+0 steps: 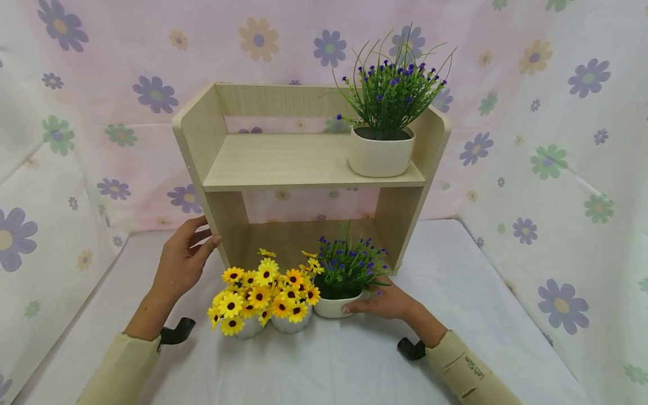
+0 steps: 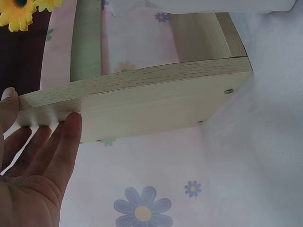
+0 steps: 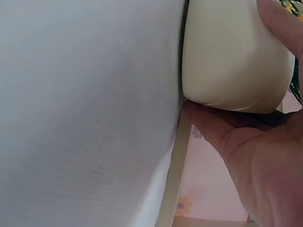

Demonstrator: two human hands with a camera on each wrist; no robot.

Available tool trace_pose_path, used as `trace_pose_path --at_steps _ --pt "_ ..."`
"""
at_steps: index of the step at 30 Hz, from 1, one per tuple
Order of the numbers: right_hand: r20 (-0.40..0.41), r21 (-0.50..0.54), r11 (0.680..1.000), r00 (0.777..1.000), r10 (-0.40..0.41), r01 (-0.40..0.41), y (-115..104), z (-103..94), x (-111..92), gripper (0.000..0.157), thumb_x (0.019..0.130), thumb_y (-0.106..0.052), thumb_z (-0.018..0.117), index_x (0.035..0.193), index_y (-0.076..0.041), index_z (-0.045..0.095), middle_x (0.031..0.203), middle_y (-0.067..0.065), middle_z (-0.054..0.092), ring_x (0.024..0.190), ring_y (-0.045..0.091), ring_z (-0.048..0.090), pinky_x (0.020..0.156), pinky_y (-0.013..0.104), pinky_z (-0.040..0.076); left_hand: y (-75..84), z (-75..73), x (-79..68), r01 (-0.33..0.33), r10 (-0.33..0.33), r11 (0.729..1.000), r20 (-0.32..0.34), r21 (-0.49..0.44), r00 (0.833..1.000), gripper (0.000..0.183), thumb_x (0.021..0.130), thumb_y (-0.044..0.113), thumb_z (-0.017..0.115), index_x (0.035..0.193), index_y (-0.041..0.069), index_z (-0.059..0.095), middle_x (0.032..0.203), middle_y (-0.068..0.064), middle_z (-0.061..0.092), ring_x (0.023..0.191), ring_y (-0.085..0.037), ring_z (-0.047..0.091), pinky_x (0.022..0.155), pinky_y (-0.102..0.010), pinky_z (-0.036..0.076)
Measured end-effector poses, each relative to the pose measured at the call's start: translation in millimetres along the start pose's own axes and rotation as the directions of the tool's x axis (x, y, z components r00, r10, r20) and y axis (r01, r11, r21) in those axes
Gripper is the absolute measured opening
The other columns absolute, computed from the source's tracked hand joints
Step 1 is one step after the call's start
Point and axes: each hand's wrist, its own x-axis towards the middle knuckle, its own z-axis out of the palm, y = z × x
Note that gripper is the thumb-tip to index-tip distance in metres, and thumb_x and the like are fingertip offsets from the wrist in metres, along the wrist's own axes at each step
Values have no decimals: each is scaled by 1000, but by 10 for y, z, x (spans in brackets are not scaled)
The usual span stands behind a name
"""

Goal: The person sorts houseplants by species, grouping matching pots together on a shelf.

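Observation:
A light wooden two-tier shelf (image 1: 288, 163) stands upright on the white cloth. My left hand (image 1: 179, 261) holds its left side panel (image 2: 156, 101), the thumb at the front edge and the fingers against the outer face. With my right hand (image 1: 387, 301) I grip a low cream flowerpot (image 1: 334, 307) of purple flowers (image 1: 349, 264), in front of the shelf's lower opening. In the right wrist view, thumb and fingers close round the cream pot (image 3: 236, 56). Two small pots of yellow flowers (image 1: 258, 295) stand just left of it.
A larger cream pot (image 1: 381, 154) with tall grass and purple flowers sits on the right of the upper shelf board (image 1: 278, 160). Floral-printed cloth (image 1: 506, 112) hangs behind and on both sides. Black curved pieces (image 1: 177, 332) stick out at both wrists.

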Motion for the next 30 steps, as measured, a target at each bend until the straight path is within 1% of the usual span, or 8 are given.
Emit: trace_pose_path --at_steps 7,11,14,18,21,24,27,30 --pt "-42 -27 997 996 -73 72 -57 -79 2 97 73 -37 90 152 -27 36 152 -10 42 139 16 38 115 54 34 5 2 -1 -3 3 1000 0 0 1000 55 96 13 67 147 20 48 144 -8 53 122 -38 60 91 -25 49" --pt "-49 -29 996 995 -86 84 -103 -135 3 91 74 -37 89 150 -25 39 148 -8 47 134 16 45 110 47 44 0 0 1 0 0 1000 0 4 1000 54 97 13 66 147 19 48 144 -8 53 123 -37 60 91 -25 49" --pt "-55 -1 997 995 -80 80 -135 -174 -7 94 75 -35 89 152 -25 35 150 -6 44 133 18 48 104 42 51 -9 3 2 2 -2 1000 -3 13 1000 53 97 14 66 147 18 48 143 -8 53 122 -37 60 91 -30 50" --pt "-62 47 996 995 -77 80 -189 -229 -18 103 75 -32 89 156 -29 26 154 -3 39 134 22 49 100 42 54 -19 7 0 2 -1 1000 -7 18 1000 52 97 15 66 146 17 49 143 -8 54 122 -37 61 91 -33 50" --pt "-70 59 996 995 -68 72 -227 -267 -20 98 76 -33 89 154 -31 30 150 -5 45 131 21 53 98 41 55 -22 8 -3 -1 1 1000 -9 15 1000 52 97 15 66 146 17 49 142 -9 54 122 -37 61 91 -28 50" --pt "-79 59 997 996 -43 48 -274 -311 -16 91 76 -35 88 151 -31 36 144 -8 52 128 17 56 98 40 55 -19 11 -2 -10 10 1000 -10 6 1000 53 96 13 67 146 17 49 142 -9 54 121 -38 61 90 -19 49" --pt "-98 65 997 995 -37 44 -321 -351 -9 89 76 -30 89 149 -31 38 141 -9 53 126 16 57 99 42 54 -16 14 3 -18 18 1000 -11 -7 1000 55 95 9 68 146 15 49 142 -10 54 120 -40 61 89 -10 47" --pt "-122 66 996 991 -44 53 -378 -397 -5 89 75 -25 90 148 -31 39 140 -10 54 126 16 57 101 44 53 -19 19 9 -20 20 1000 -11 -11 1000 56 94 8 68 146 15 49 142 -11 54 120 -41 61 88 -7 46"
